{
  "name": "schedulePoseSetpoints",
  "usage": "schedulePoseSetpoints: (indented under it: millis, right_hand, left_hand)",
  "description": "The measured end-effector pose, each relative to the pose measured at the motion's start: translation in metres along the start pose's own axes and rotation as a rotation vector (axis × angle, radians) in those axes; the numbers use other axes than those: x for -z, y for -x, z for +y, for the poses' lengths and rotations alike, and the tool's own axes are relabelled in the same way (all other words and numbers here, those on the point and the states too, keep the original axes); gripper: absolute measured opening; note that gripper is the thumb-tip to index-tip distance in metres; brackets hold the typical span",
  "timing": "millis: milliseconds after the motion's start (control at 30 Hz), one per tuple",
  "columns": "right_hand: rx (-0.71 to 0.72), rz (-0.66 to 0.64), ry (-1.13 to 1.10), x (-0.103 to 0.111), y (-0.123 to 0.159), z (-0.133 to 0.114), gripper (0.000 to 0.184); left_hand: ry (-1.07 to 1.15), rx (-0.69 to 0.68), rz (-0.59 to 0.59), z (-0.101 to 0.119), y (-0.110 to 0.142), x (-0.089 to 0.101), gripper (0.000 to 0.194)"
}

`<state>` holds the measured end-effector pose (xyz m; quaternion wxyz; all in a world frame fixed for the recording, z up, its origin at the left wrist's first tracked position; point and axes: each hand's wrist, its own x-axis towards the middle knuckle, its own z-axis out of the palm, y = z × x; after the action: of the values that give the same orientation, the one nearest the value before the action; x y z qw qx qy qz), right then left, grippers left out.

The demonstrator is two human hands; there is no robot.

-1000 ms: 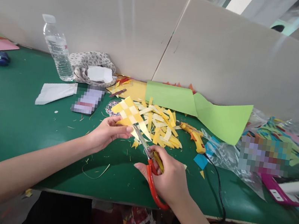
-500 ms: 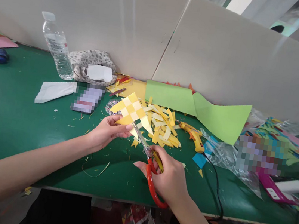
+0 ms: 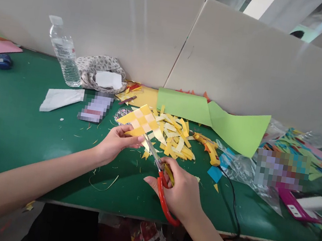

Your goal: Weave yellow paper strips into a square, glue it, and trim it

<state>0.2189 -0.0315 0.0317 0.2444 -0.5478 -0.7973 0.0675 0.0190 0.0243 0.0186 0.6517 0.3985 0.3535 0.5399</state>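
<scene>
My left hand (image 3: 119, 141) pinches the lower edge of a woven paper piece (image 3: 141, 120), checkered in yellow and cream with pointed strip ends. In my right hand (image 3: 182, 187) are scissors (image 3: 164, 197) with red handles; something yellow shows beside the handle, within the fingers. The scissor blades reach up to the paper's lower edge beside my left fingertips; whether they are closed on a strip I cannot tell. Behind the woven piece lies a heap of yellow and cream paper strips (image 3: 177, 135) on the green table (image 3: 63, 174).
A yellow glue gun (image 3: 210, 146) with a black cable lies right of the strips, near blue paper and clear plastic. Green sheets (image 3: 184, 106) lean by the partition. At left are a water bottle (image 3: 65, 58), spotted pouch (image 3: 101, 72) and phone (image 3: 96, 108). Another person's hand shows at far right.
The woven paper tilted up slightly and then came back down a little, still in my left hand. My right hand keeps the scissors at nearly the same spot.
</scene>
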Motion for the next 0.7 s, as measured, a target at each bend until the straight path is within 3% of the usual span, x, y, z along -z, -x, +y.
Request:
schedulePoseSetpoints:
  millis: [267,700]
  right_hand:
    - [-0.026,-0.031,-0.003,0.0012,-0.0016,-0.0014,0.036]
    - [-0.006,0.015,-0.010,-0.0002,-0.0007,-0.0015,0.036]
  left_hand:
    - [-0.086,-0.063,0.000,-0.0015,0.0003,0.0002,0.018]
    - [-0.077,-0.024,-0.002,-0.0008,0.0022,-0.0023,0.021]
